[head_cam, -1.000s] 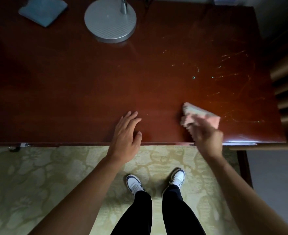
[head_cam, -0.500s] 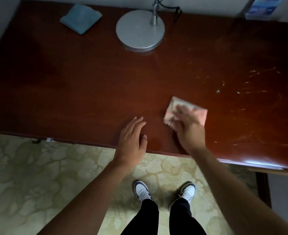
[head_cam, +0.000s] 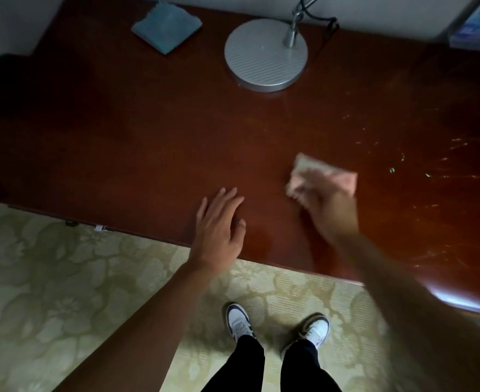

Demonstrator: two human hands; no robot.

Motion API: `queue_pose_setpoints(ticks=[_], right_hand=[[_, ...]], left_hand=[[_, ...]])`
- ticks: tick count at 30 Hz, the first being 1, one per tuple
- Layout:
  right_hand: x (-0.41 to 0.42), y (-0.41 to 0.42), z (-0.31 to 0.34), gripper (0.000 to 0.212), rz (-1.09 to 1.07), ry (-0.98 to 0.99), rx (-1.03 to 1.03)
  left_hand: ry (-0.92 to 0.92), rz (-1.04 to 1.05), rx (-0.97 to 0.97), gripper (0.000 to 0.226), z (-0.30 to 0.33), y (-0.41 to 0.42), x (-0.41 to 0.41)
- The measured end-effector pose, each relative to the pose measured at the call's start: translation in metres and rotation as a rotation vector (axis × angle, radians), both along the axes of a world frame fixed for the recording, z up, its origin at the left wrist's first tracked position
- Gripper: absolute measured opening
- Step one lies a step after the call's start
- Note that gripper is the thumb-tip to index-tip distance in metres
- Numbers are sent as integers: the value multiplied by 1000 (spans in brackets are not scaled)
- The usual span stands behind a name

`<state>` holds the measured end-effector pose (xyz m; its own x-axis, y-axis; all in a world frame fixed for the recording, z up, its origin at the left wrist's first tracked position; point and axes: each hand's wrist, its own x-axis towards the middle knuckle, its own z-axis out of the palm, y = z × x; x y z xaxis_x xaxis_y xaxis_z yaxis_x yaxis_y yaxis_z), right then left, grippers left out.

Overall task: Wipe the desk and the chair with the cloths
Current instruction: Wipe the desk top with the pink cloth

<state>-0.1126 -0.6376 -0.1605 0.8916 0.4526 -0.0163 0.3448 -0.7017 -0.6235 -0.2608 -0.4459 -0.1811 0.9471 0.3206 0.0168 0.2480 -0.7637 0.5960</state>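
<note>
A pink cloth lies flat on the dark reddish-brown wooden counter, toward its near right part. The right hand lies on top of the cloth and presses it to the wood; the hand is blurred, so whether its fingers are straight or curled into the fabric cannot be told. Only the far edge and both far corners of the cloth show beyond the hand.

Just left of the cloth, apart from it, the left hand rests palm down near the counter's front edge, its fingers straight and slightly spread, holding nothing.

To the right of the pink cloth, the counter's surface carries pale streaks and small glinting specks.

At the far side of the counter stands a round silver lamp base with a metal stem rising from it and a dark cord behind. Well to its left, near the far left corner, lies a folded blue cloth. At the far right corner sits a blue and white box, partly cut off by the frame.

Below the counter's front edge a pale green floral carpet covers the floor, and the person's two white and dark sneakers and black trousers stand on it.
</note>
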Motion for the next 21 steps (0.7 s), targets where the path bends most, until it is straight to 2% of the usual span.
queue_pose_setpoints(ticks=[4, 7, 11, 14, 16, 17, 21], right_hand=[[89, 27, -4, 43, -104, -68, -149], [95, 77, -10, 45, -57, -105, -163], [27, 109, -14, 39, 241, -115, -158], [-60, 81, -7, 38, 455, -78, -78], [-73, 63, -5, 42, 547, -80, -66], [-60, 62, -6, 41, 532, -86, -69], [45, 105, -10, 42, 205, -55, -108]], left_hand=[[10, 102, -32, 47, -1, 18, 15], [17, 99, -49, 48, 0, 22, 22], [0, 112, -121, 49, 2, 24, 25], [-23, 145, -211, 49, 4, 31, 25], [-31, 148, -260, 50, 4, 34, 21], [-29, 143, -273, 51, 5, 37, 19], [-41, 209, -215, 53, 1, 45, 7]])
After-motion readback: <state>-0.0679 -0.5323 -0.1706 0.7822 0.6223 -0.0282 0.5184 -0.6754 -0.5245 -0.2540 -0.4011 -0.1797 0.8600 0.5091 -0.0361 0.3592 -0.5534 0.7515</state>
